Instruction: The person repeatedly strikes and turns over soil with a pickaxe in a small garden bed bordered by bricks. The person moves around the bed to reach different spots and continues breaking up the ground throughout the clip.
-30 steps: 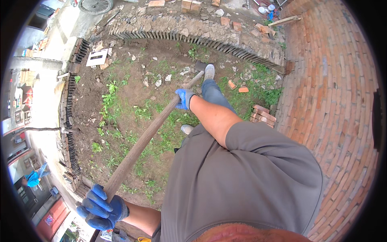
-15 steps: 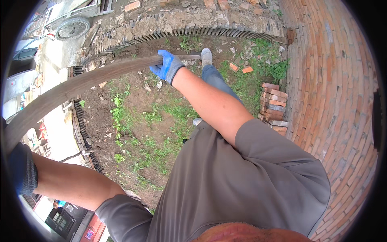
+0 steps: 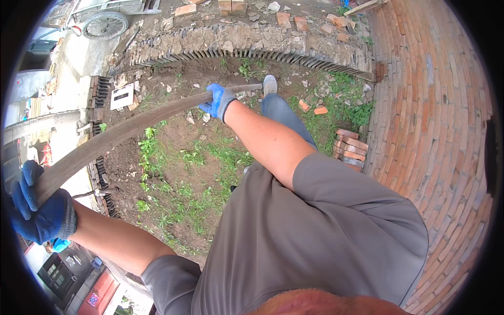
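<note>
A long wooden handle slants across the view from the left edge to the ground by my shoe. My right hand, in a blue and grey glove, is closed round its lower part. At the upper end my left hand, in a dark blue glove, holds the handle against the palm with its fingers loosely curled. The handle's far tip rests at or near the ground beside the shoe. Whatever tool head it may carry cannot be made out.
A low edging of upright tiles runs across the far side. To the right rises a brick wall, with a small brick stack at its foot. Weeds and loose bricks dot the soil. A wheeled cart stands far left.
My left hand has come further into view with the handle's upper end, moving right. The view has shifted, so a white plate and more rubble show. My right hand keeps its grip.
</note>
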Demonstrator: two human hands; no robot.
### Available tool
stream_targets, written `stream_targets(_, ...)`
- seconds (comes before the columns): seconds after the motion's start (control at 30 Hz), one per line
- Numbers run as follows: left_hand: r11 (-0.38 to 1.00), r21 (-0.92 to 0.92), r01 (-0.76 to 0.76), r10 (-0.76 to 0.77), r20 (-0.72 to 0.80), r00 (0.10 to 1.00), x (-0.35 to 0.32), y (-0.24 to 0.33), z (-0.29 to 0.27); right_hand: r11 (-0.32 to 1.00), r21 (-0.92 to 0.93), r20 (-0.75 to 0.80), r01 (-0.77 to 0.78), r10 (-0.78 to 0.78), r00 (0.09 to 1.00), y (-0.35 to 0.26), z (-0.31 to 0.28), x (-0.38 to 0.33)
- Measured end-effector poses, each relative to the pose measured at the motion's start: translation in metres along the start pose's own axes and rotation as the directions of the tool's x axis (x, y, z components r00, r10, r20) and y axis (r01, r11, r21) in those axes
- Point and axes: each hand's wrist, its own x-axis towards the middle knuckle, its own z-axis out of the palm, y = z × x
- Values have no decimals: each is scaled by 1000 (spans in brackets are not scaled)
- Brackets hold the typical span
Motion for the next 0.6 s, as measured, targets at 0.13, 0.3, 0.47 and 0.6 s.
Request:
stream_targets(0.13,998,-28,-53,48,-172,984,-168,72,-34,938,-326,-108,-122,91,990,67,-65,-6)
stream_targets(0.3,996,60,-61,74,-245,967,-336,118,-29,854,-445,-350,-269,110,930,147,-134,-6)
stream_targets(0.47,985,170,30,53,-467,883,-411,136,-20,869,-386,-505,-310,82,859,189,-165,-13)
stream_targets(0.6,988,151,34,28,-391,920,-350,120,-26,926,-284,-366,-249,135,921,156,-145,-7)
